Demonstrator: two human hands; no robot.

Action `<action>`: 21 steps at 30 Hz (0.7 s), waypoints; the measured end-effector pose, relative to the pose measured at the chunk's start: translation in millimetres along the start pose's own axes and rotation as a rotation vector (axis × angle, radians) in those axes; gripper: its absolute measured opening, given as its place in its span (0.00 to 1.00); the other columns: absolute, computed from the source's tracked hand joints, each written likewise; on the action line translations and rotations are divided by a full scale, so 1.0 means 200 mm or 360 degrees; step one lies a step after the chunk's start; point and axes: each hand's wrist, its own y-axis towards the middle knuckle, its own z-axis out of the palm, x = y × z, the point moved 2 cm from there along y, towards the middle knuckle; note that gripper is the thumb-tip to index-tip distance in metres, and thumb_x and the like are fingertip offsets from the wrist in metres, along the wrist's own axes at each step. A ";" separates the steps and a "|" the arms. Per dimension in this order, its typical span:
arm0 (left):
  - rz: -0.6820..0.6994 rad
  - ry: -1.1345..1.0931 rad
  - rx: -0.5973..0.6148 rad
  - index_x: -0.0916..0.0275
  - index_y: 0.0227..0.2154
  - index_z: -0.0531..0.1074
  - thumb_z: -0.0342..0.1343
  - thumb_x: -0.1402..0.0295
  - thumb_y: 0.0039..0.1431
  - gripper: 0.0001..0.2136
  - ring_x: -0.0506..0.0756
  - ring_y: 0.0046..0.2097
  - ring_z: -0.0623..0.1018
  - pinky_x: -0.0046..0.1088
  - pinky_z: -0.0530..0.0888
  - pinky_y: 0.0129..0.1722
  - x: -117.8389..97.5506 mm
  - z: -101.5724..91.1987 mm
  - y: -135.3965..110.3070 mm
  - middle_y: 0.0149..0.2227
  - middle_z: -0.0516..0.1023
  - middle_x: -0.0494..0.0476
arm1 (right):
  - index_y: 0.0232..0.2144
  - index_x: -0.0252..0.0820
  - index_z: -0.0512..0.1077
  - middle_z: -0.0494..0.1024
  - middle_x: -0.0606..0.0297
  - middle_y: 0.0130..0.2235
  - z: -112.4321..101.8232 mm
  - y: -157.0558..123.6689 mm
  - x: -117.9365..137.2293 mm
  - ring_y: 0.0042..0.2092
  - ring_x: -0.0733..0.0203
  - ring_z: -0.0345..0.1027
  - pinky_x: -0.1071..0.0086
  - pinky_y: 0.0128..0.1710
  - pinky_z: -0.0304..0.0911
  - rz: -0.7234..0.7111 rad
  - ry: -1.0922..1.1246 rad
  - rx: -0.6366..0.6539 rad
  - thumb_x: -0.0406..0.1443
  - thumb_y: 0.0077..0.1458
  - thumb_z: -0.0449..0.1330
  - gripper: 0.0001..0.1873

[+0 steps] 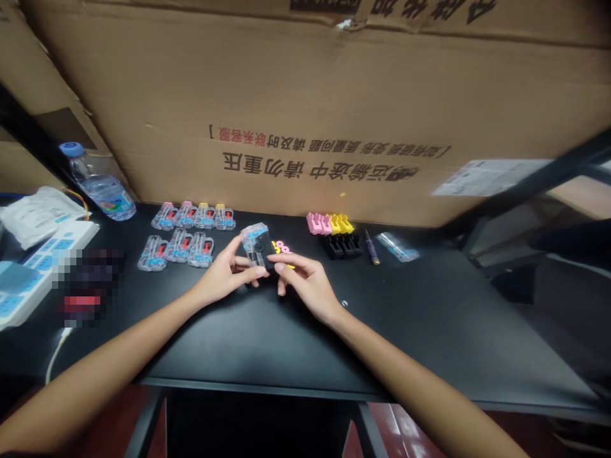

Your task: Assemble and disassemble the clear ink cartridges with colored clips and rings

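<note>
A small clear plastic case (256, 244) with blue and black parts and a round black piece on its face is held up above the table. My left hand (226, 268) grips it from the left, thumb at its lower edge. My right hand (308, 280) has its thumb and forefinger closed on the lower right edge, by a black part. Behind my fingers lie pink rings (282, 247) and some yellow pieces, partly hidden. Left of my hands, several similar clear cases (179, 245) stand in two rows, with red parts inside; those in the back row have pink or yellow tops.
Pink (319, 223), yellow (341, 223) and black plastic clips (340, 245) sit right of centre, beside a screwdriver (371, 248) and a clear packet (398, 247). At left are a water bottle (102, 187) and power strip (45, 267). A large cardboard box (286, 83) walls the back.
</note>
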 end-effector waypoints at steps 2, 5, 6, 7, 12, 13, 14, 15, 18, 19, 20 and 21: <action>-0.0013 -0.0011 0.0012 0.60 0.77 0.44 0.71 0.56 0.61 0.51 0.55 0.36 0.86 0.34 0.81 0.43 0.01 0.00 0.00 0.42 0.88 0.62 | 0.48 0.43 0.84 0.74 0.72 0.22 -0.04 0.03 -0.01 0.22 0.65 0.68 0.68 0.26 0.66 0.0059 0.0155 -0.0130 0.46 0.58 0.71 0.20; -0.0002 0.0039 0.0043 0.59 0.77 0.45 0.70 0.58 0.63 0.49 0.55 0.37 0.86 0.35 0.81 0.45 0.00 -0.01 -0.01 0.42 0.88 0.60 | 0.50 0.43 0.83 0.73 0.73 0.23 -0.15 0.09 -0.01 0.23 0.66 0.67 0.71 0.25 0.64 0.0090 0.0348 -0.0374 0.43 0.55 0.72 0.21; 0.0003 0.0068 0.0056 0.59 0.76 0.47 0.69 0.58 0.64 0.46 0.54 0.37 0.86 0.34 0.81 0.45 0.00 -0.01 -0.02 0.41 0.88 0.59 | 0.50 0.43 0.83 0.74 0.72 0.24 -0.19 0.11 -0.01 0.23 0.67 0.68 0.71 0.25 0.64 0.0085 0.0363 -0.0446 0.42 0.54 0.71 0.21; 0.0009 0.0098 0.0066 0.59 0.75 0.51 0.68 0.59 0.65 0.43 0.54 0.37 0.85 0.34 0.80 0.45 0.00 -0.01 -0.02 0.41 0.88 0.58 | 0.48 0.43 0.83 0.75 0.71 0.27 -0.23 0.13 -0.01 0.23 0.68 0.68 0.71 0.24 0.64 0.0074 0.0355 -0.0510 0.41 0.53 0.70 0.20; 0.0035 0.0187 0.0088 0.59 0.67 0.64 0.65 0.60 0.68 0.29 0.53 0.36 0.84 0.33 0.80 0.44 -0.01 -0.02 -0.02 0.36 0.86 0.55 | 0.44 0.42 0.82 0.77 0.67 0.34 -0.36 0.19 -0.04 0.23 0.69 0.69 0.71 0.22 0.63 0.0111 0.0212 -0.0612 0.40 0.52 0.66 0.17; 0.0045 0.0210 0.0098 0.60 0.64 0.67 0.64 0.60 0.68 0.26 0.54 0.36 0.84 0.34 0.80 0.44 -0.01 -0.02 -0.02 0.36 0.86 0.55 | 0.45 0.42 0.81 0.76 0.67 0.33 -0.36 0.20 -0.05 0.23 0.69 0.69 0.71 0.22 0.64 0.0141 0.0184 -0.0591 0.40 0.52 0.66 0.18; 0.0055 0.0243 0.0112 0.60 0.61 0.69 0.64 0.60 0.68 0.22 0.54 0.37 0.85 0.34 0.81 0.45 -0.01 -0.02 -0.02 0.36 0.87 0.56 | 0.46 0.42 0.81 0.76 0.67 0.32 -0.36 0.20 -0.06 0.23 0.68 0.69 0.71 0.23 0.64 0.0169 0.0155 -0.0562 0.40 0.52 0.66 0.19; 0.0067 0.0286 0.0128 0.60 0.58 0.72 0.63 0.60 0.69 0.19 0.54 0.38 0.85 0.35 0.81 0.46 0.00 -0.02 -0.02 0.36 0.87 0.56 | 0.47 0.42 0.81 0.76 0.67 0.32 -0.36 0.20 -0.06 0.24 0.67 0.69 0.71 0.23 0.65 0.0188 0.0126 -0.0531 0.40 0.52 0.66 0.20; 0.0105 0.0447 0.0200 0.61 0.51 0.76 0.60 0.61 0.71 0.12 0.55 0.39 0.86 0.35 0.81 0.46 0.00 0.00 -0.03 0.36 0.88 0.57 | 0.50 0.42 0.80 0.76 0.67 0.30 -0.35 0.20 -0.07 0.25 0.65 0.71 0.70 0.25 0.68 0.0202 0.0039 -0.0463 0.41 0.53 0.67 0.22; 0.0143 0.0523 0.0211 0.61 0.50 0.77 0.60 0.61 0.71 0.11 0.55 0.38 0.86 0.34 0.81 0.45 -0.01 0.00 -0.04 0.36 0.88 0.57 | 0.50 0.42 0.80 0.75 0.68 0.29 -0.35 0.20 -0.07 0.26 0.65 0.71 0.70 0.25 0.69 0.0198 0.0010 -0.0448 0.41 0.53 0.67 0.22; 0.0224 0.0634 0.0195 0.60 0.49 0.77 0.59 0.61 0.72 0.10 0.55 0.38 0.86 0.34 0.81 0.44 -0.01 0.00 -0.04 0.37 0.88 0.57 | 0.50 0.42 0.80 0.74 0.68 0.28 -0.35 0.20 -0.07 0.26 0.64 0.72 0.69 0.26 0.69 0.0195 -0.0019 -0.0429 0.41 0.53 0.66 0.22; 0.0350 0.0790 0.0153 0.60 0.48 0.79 0.58 0.62 0.72 0.09 0.55 0.39 0.86 0.35 0.81 0.44 -0.02 0.00 -0.04 0.38 0.88 0.57 | 0.49 0.42 0.81 0.75 0.68 0.28 -0.35 0.20 -0.07 0.27 0.64 0.72 0.69 0.26 0.70 0.0191 -0.0050 -0.0405 0.42 0.54 0.66 0.21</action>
